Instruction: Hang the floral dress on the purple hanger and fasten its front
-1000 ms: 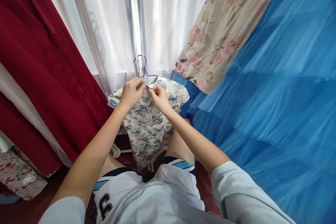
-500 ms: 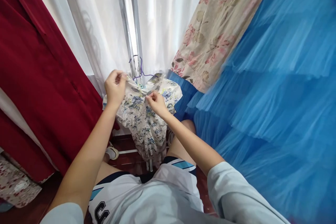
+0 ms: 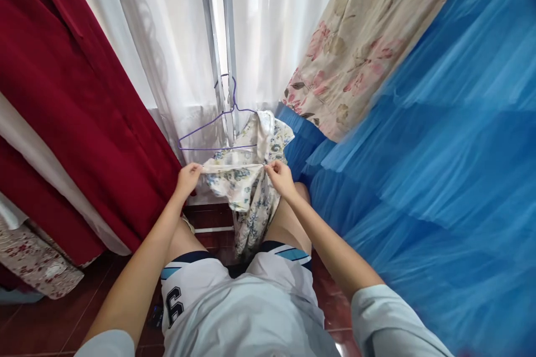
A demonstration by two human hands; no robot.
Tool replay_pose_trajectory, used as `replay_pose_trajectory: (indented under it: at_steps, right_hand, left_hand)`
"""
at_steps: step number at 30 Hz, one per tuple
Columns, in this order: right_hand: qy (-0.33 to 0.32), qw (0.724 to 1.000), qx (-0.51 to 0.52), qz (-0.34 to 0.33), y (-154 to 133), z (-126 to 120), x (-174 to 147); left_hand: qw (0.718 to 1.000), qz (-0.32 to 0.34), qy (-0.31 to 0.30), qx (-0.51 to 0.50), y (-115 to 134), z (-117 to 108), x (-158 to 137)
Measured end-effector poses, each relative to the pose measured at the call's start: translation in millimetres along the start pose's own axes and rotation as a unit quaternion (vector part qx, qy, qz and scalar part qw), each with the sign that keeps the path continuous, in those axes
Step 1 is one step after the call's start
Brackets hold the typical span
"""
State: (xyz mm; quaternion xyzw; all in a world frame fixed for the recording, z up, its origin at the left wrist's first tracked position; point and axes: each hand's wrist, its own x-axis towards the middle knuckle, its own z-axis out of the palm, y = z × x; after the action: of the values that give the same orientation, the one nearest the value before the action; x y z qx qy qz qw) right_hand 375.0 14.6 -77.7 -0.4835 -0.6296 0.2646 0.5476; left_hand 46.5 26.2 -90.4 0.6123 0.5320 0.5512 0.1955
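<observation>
A small white garment with blue flowers hangs by one shoulder from a purple wire hanger hooked on a metal pole. The hanger's left arm is bare. My left hand pinches the garment's left edge just below the hanger. My right hand grips the cloth at the right, and the fabric is stretched flat between the two hands. The rest of the garment droops down toward my knees.
A dark red curtain hangs at the left, sheer white curtains behind the pole. A floral cloth and a blue tulle fabric fill the right side. Below is a red-brown floor.
The garment's left shoulder has come off the hanger, which now shows bare. Both hands moved down and apart, pulling the cloth taut between them.
</observation>
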Motion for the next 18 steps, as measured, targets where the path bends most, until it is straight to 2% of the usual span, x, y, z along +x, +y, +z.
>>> replay_pose_trajectory:
  at_steps: [2, 4, 7, 9, 11, 13, 16, 18]
  right_hand:
    - [0.038, 0.999, -0.019, 0.020, 25, -11, -6]
    - [0.032, 0.998, -0.028, 0.039, 47, -19, -12]
    - [-0.025, 0.995, -0.042, 0.088, 68, -25, -19]
    - [-0.037, 0.991, -0.062, 0.116, 76, -24, -20]
    - [-0.043, 0.987, -0.082, 0.130, 80, -21, -19]
    - [-0.082, 0.982, -0.092, 0.142, 81, -20, -18]
    - [-0.158, 0.970, -0.102, 0.153, 70, -24, -19]
    - [-0.184, 0.970, -0.106, 0.121, 51, -27, -23]
  left_hand:
    - [0.999, -0.003, -0.030, -0.016, 3, 22, -10]
    - [0.998, 0.008, -0.032, -0.055, 17, 41, -18]
    - [0.992, 0.036, -0.029, -0.118, 56, 62, -30]
    - [0.988, 0.083, -0.049, -0.119, 86, 69, -39]
    - [0.980, 0.156, -0.086, -0.088, 113, 70, -48]
    - [0.968, 0.214, -0.118, -0.051, 131, 68, -56]
    - [0.968, 0.216, -0.126, 0.000, 138, 64, -69]
    - [0.974, 0.191, -0.118, 0.025, 136, 63, -75]
